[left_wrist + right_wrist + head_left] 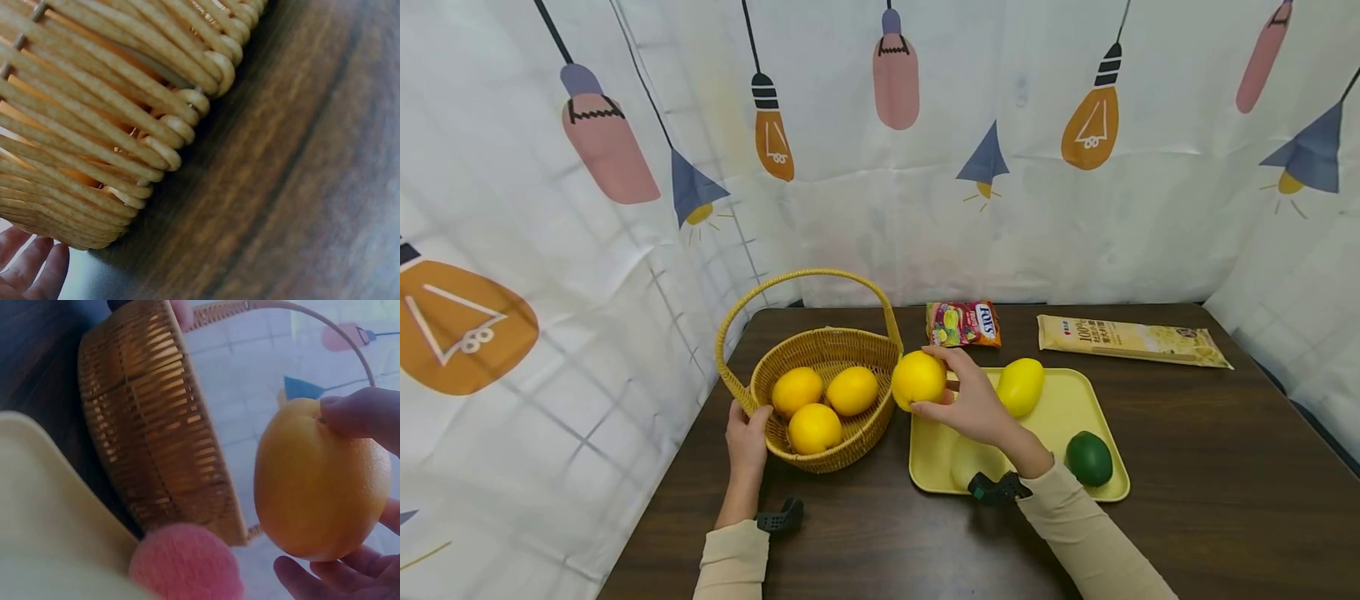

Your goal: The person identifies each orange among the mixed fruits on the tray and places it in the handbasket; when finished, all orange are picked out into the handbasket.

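My right hand [976,400] pinches an orange [919,381] between thumb and fingers, off the table beside the basket's right rim. The right wrist view shows the thumb on the stem end of the orange [322,487] and fingers below. At the left, my left hand [747,437] grips the rim of a wicker basket [868,433] close to the foot of its tall handle. Three yellow-orange fruits [815,428] lie inside the basket. In the left wrist view, the fingers [34,262] show at the basket's woven side [81,106].
Right of the basket lies a yellow tray [1071,396] with a yellow fruit [1021,387], a dark green fruit [1088,458] and a pale fruit partly behind the right wrist. A pink fuzzy fruit [187,565] sits near the tray's edge. Behind are a candy bag [962,323] and a long packet [1131,342].
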{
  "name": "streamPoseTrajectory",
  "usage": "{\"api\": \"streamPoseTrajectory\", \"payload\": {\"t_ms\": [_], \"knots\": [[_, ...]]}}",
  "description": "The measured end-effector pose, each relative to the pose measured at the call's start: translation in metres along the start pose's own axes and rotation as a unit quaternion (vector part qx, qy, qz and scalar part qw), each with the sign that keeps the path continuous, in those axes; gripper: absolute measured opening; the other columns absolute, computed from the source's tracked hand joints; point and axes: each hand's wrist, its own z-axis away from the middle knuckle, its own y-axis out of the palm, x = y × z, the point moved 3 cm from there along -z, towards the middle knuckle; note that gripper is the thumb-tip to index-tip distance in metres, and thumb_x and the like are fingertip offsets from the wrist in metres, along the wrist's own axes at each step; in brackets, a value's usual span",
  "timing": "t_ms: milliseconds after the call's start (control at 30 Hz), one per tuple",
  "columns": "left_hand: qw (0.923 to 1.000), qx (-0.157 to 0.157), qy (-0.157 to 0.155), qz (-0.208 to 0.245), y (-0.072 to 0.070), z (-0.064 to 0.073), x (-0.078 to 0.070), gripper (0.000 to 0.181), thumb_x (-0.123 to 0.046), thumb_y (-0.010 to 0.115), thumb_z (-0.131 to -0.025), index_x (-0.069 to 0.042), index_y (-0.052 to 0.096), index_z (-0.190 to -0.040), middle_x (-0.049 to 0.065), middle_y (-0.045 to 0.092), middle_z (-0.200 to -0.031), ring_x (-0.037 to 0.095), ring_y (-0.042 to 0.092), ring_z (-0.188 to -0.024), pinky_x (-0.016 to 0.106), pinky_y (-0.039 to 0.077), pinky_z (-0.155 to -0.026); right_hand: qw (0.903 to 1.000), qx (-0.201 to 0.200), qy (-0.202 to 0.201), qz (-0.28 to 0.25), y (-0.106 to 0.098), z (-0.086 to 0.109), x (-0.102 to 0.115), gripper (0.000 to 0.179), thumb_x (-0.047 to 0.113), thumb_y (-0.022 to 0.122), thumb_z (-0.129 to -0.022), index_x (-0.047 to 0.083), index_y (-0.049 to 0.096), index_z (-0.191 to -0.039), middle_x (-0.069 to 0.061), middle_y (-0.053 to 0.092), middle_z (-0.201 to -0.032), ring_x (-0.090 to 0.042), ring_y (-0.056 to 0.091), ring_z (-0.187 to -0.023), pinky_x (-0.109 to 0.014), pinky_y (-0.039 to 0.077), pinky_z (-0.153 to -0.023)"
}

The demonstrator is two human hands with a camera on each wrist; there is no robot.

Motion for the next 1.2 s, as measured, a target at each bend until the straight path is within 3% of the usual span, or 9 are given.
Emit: {"api": "streamPoseTrajectory", "payload": {"t_ms": [133, 267, 400, 500, 667, 767, 967, 1200], "knots": [[1.0, 0.001, -0.002, -0.003, 0.0, 0.001, 0.001, 0.051, -0.02, 0.052, -0.097, -0.014, 0.042, -0.147, 0.015, 0.052, -0.138, 0.012, 0.053, -0.098, 0.011, 0.046, -0.071, 0.9998, 0.0, -0.007, -0.02, 0.016, -0.006, 0.003, 0.073, 0.027, 0.083, -0.077, 0.016, 0.049, -0.141, -0.004, 0.049, -0.127, -0.027, 0.053, -0.113, -0.046, 0.052, -0.089], [1.0, 0.005, -0.005, 0.002, 0.001, 0.003, 0.0, 0.053, -0.02, 0.053, -0.097, -0.013, 0.041, -0.148, 0.016, 0.05, -0.14, 0.01, 0.053, -0.099, 0.011, 0.045, -0.073, 0.9998, 0.005, -0.016, -0.007, 0.029, -0.009, 0.005, 0.072, 0.029, 0.084, -0.077, 0.016, 0.051, -0.14, -0.003, 0.05, -0.123, -0.022, 0.055, -0.109, -0.045, 0.052, -0.088], [0.9997, 0.018, -0.015, 0.003, 0.0, 0.01, -0.019, 0.054, -0.016, 0.053, -0.096, -0.009, 0.04, -0.148, 0.019, 0.049, -0.141, 0.007, 0.053, -0.096, 0.012, 0.045, -0.073, 0.9997, 0.003, -0.021, 0.007, 0.036, -0.013, 0.008, 0.071, 0.032, 0.084, -0.076, 0.022, 0.053, -0.14, 0.002, 0.049, -0.122, -0.017, 0.054, -0.108, -0.043, 0.052, -0.089], [0.9995, 0.022, -0.022, 0.003, -0.002, 0.016, -0.033, 0.054, -0.014, 0.054, -0.095, -0.006, 0.04, -0.148, 0.02, 0.049, -0.141, 0.004, 0.054, -0.093, 0.013, 0.046, -0.073, 0.9995, 0.01, -0.024, 0.017, 0.039, -0.016, 0.011, 0.071, 0.032, 0.084, -0.076, 0.024, 0.053, -0.139, 0.003, 0.049, -0.122, -0.018, 0.054, -0.102, -0.042, 0.054, -0.083], [0.9997, 0.017, -0.018, 0.005, -0.003, 0.018, -0.036, 0.054, -0.013, 0.053, -0.095, -0.004, 0.041, -0.147, 0.022, 0.049, -0.141, -0.003, 0.053, -0.088, 0.012, 0.045, -0.073, 0.997, 0.026, -0.039, 0.062, 0.043, -0.022, 0.017, 0.071, 0.036, 0.084, -0.075, 0.021, 0.055, -0.138, 0.0, 0.05, -0.118, -0.022, 0.053, -0.085, -0.038, 0.051, -0.07], [0.9998, 0.012, -0.017, 0.005, -0.003, 0.019, -0.037, 0.054, -0.013, 0.053, -0.095, -0.004, 0.041, -0.146, 0.022, 0.049, -0.14, -0.003, 0.053, -0.087, 0.012, 0.045, -0.073, 0.9949, 0.037, -0.038, 0.086, 0.046, -0.026, 0.019, 0.073, 0.04, 0.083, -0.075, 0.019, 0.054, -0.139, -0.001, 0.051, -0.116, -0.019, 0.052, -0.087, -0.037, 0.049, -0.073], [0.9997, 0.011, -0.022, 0.002, -0.004, 0.012, -0.027, 0.054, -0.014, 0.054, -0.095, -0.006, 0.041, -0.147, 0.021, 0.049, -0.14, -0.002, 0.053, -0.088, 0.012, 0.046, -0.073, 0.9934, 0.06, -0.01, 0.098, 0.053, -0.033, 0.017, 0.074, 0.046, 0.079, -0.077, 0.027, 0.05, -0.142, 0.0, 0.05, -0.116, -0.015, 0.053, -0.092, -0.035, 0.049, -0.077], [0.9999, 0.007, -0.009, -0.005, -0.002, 0.002, -0.007, 0.054, -0.019, 0.053, -0.097, -0.012, 0.04, -0.149, 0.017, 0.049, -0.141, 0.002, 0.053, -0.094, 0.011, 0.044, -0.073, 0.9942, 0.065, -0.013, 0.084, 0.063, -0.037, 0.014, 0.074, 0.044, 0.078, -0.078, 0.026, 0.048, -0.143, -0.002, 0.051, -0.123, -0.017, 0.054, -0.098, -0.036, 0.05, -0.081]]}}
